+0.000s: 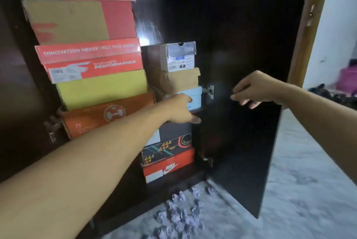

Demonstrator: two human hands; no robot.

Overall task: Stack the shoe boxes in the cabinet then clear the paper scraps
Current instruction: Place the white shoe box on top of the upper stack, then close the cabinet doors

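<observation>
The left hand [178,108] reaches into the dark cabinet [241,45], its grip laid against the pale blue box [194,95] under a brown box [173,80] and a grey box [177,57], though I cannot tell whether it clasps it. The right hand [255,89] hovers to the right by the open door, grip loosely curled and holding nothing. Crumpled paper scraps [179,215] lie on the near floor below the cabinet.

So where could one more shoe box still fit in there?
Above the grey box topping the right pile, dark space stays open. The left stack, from the orange box upward, is packed tight. The floor right of the paper scraps is bare too.
</observation>
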